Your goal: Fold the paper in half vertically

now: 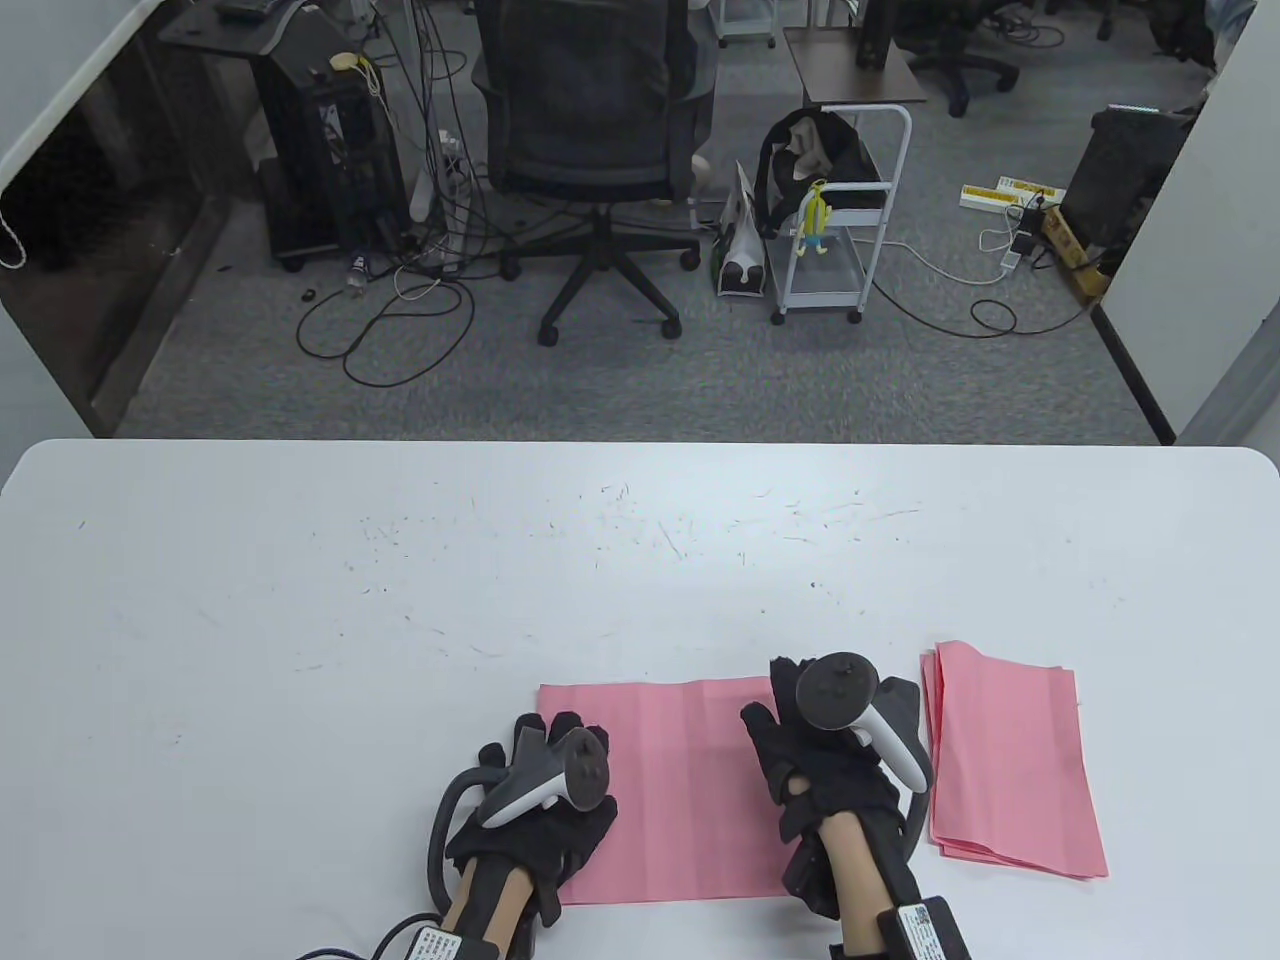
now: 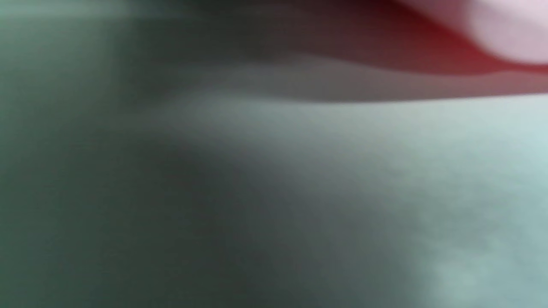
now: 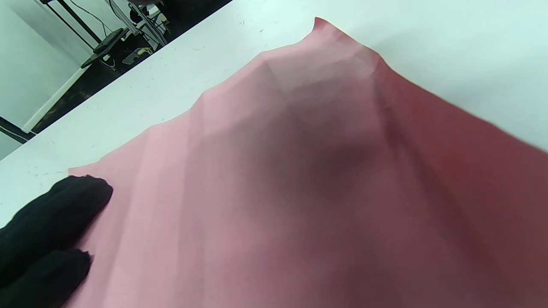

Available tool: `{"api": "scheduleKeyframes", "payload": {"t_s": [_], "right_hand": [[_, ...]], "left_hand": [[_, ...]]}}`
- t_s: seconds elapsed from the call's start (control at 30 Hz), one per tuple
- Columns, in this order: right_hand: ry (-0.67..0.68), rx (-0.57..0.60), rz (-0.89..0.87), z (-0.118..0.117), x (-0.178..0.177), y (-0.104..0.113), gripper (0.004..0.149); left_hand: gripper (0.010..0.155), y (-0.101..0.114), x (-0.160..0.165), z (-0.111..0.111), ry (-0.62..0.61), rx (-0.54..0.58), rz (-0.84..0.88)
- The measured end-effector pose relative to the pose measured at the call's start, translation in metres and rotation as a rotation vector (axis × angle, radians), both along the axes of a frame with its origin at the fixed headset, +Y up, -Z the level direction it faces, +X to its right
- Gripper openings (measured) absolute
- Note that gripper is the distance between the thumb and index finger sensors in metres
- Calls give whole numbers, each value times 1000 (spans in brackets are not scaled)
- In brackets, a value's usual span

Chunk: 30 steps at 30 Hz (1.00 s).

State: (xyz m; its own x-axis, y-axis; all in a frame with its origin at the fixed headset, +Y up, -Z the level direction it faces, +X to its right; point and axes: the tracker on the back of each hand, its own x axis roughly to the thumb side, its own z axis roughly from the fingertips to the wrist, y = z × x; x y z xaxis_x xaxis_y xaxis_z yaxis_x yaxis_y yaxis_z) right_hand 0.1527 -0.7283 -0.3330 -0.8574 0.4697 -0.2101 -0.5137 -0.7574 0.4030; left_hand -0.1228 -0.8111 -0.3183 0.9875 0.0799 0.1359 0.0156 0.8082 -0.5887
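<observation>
Writing on the wrist tags is too small to read. Scuffed white bench (image 1: 400,600) fronts a grey-carpeted office with a black mesh chair (image 1: 595,120) at 12 o'clock. Flat pink paper sheet (image 1: 680,790) lies at 6 o'clock, long axis left–right. Left hand (image 1: 545,800) and right hand (image 1: 830,760) rest on its ends, fingers (image 3: 64,209) straight. Stacked pink sheets (image 1: 1010,770) sit toward 4 o'clock.

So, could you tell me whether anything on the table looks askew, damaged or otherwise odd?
The pink paper sheet under both hands isn't flat: the right wrist view shows it rumpled, one corner curling up. The stack of pink sheets beside it is slightly fanned and skewed. The white table has scuffs. Nothing spilled.
</observation>
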Motion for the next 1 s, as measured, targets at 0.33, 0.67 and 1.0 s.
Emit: {"api": "scheduleKeyframes", "payload": {"t_s": [0.33, 0.67, 1.0], "right_hand": [[-115, -8, -17, -10, 19, -10, 73], [-227, -191, 142, -43, 28, -51, 79], [-211, -185, 255, -44, 21, -63, 79]], "left_hand": [[77, -1, -1, 1, -22, -15, 2], [77, -1, -2, 0, -32, -35, 19], [77, 0, -2, 0, -35, -37, 20]]}}
